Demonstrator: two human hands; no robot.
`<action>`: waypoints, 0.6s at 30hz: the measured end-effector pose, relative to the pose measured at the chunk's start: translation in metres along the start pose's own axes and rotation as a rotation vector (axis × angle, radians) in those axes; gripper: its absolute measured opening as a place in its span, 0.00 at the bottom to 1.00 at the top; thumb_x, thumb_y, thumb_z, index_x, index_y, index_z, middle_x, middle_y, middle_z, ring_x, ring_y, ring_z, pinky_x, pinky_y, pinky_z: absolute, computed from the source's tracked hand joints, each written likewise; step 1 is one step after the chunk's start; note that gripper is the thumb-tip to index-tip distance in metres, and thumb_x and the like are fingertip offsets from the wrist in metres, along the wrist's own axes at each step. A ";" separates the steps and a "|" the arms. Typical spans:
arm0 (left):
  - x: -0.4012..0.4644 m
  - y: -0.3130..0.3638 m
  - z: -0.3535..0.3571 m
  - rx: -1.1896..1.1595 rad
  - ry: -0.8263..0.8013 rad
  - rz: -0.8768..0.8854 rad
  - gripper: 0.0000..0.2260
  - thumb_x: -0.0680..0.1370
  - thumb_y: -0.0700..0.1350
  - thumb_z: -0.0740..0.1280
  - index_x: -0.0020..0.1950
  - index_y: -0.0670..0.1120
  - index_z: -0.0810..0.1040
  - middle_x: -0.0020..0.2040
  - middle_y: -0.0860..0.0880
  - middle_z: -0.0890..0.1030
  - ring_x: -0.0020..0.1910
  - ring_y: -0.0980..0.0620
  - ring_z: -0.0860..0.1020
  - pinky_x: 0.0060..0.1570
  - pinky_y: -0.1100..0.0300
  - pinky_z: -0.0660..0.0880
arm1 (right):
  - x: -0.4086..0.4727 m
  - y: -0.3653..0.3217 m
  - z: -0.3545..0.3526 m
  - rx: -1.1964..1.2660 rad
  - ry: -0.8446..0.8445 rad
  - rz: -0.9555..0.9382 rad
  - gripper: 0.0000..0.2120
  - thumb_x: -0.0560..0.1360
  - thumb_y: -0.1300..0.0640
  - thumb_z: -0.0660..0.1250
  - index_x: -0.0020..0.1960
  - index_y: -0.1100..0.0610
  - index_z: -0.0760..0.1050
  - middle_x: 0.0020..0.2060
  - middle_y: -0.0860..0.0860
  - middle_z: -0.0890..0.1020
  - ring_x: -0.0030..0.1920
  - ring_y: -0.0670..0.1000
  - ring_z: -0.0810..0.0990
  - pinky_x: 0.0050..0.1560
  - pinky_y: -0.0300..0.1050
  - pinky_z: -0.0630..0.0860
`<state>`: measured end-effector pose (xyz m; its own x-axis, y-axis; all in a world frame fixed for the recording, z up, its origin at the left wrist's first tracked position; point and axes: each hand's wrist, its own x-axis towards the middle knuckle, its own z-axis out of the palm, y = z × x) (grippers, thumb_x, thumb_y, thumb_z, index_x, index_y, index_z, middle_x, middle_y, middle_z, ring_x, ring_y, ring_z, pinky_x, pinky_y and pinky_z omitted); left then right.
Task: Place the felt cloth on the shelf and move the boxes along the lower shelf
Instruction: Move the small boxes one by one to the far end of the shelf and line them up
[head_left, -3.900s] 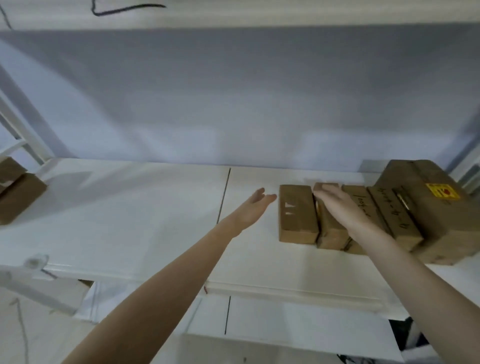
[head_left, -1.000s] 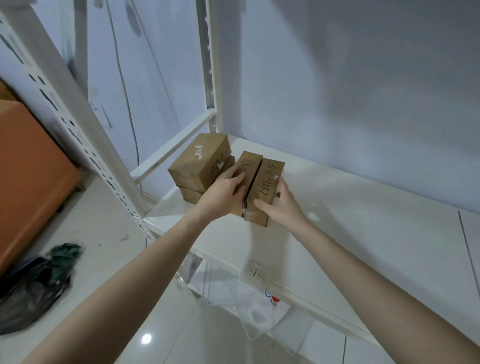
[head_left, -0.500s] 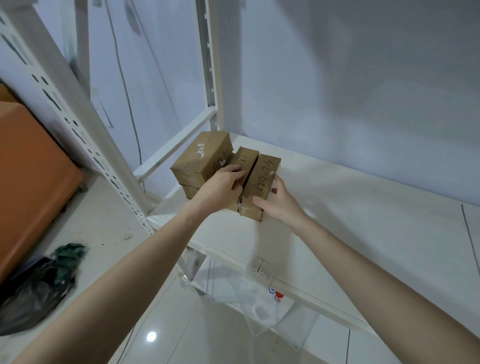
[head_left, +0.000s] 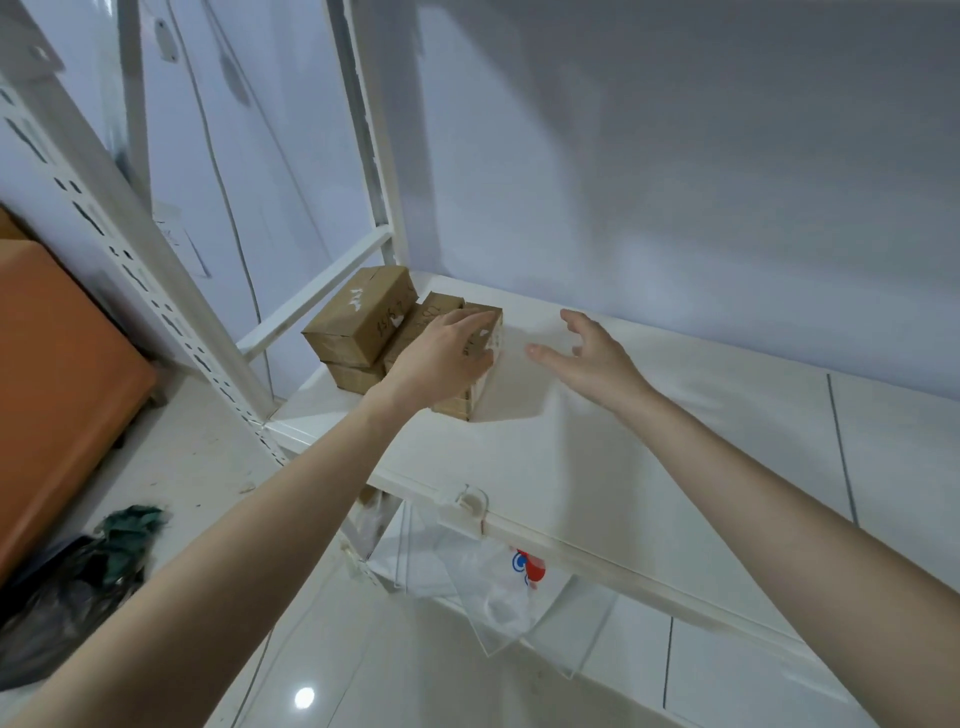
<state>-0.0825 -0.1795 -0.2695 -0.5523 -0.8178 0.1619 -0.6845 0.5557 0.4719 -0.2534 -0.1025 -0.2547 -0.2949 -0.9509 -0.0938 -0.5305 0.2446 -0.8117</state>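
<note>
Two narrow brown cardboard boxes (head_left: 470, 400) stand side by side at the left end of the white lower shelf (head_left: 571, 457), pushed against a stack of two larger brown boxes (head_left: 363, 322). My left hand (head_left: 441, 353) lies flat on top of the narrow boxes, fingers stretched toward their right edge, and hides most of them. To their right, my right hand (head_left: 592, 358) hovers a little above the shelf, fingers spread and apart from the boxes. No felt cloth lies on the shelf.
A perforated white upright (head_left: 130, 249) stands at the shelf's front left corner and another post (head_left: 374, 171) at the back. An orange object (head_left: 52, 374) and a dark bag with green cloth (head_left: 67, 587) are on the floor at left. Clear plastic sheets (head_left: 493, 587) hang under the shelf.
Both hands carried the two narrow boxes from the right end to the left and set them against the stack. My right hand has let go and moved off to the right.
</note>
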 end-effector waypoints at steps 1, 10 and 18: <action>-0.001 0.010 0.003 0.001 0.007 0.007 0.23 0.78 0.46 0.63 0.73 0.47 0.66 0.72 0.48 0.69 0.72 0.49 0.65 0.66 0.60 0.62 | -0.006 0.003 -0.011 -0.019 0.009 -0.015 0.34 0.74 0.43 0.66 0.75 0.53 0.58 0.74 0.50 0.63 0.73 0.52 0.64 0.70 0.48 0.63; -0.021 0.146 0.050 -0.027 0.078 0.011 0.19 0.79 0.48 0.62 0.70 0.49 0.69 0.68 0.49 0.72 0.66 0.49 0.70 0.59 0.60 0.66 | -0.073 0.066 -0.128 -0.033 0.080 -0.059 0.26 0.74 0.44 0.66 0.68 0.53 0.69 0.66 0.51 0.73 0.65 0.50 0.72 0.55 0.40 0.67; -0.038 0.278 0.108 -0.120 0.096 0.079 0.18 0.78 0.48 0.63 0.67 0.48 0.72 0.64 0.50 0.76 0.63 0.51 0.74 0.60 0.56 0.71 | -0.146 0.134 -0.250 -0.071 0.136 -0.024 0.23 0.72 0.44 0.67 0.64 0.52 0.72 0.61 0.51 0.76 0.59 0.51 0.76 0.54 0.42 0.70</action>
<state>-0.3034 0.0220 -0.2378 -0.5500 -0.7863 0.2816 -0.5762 0.6013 0.5536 -0.4801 0.1166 -0.2051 -0.3832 -0.9236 0.0080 -0.5923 0.2391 -0.7694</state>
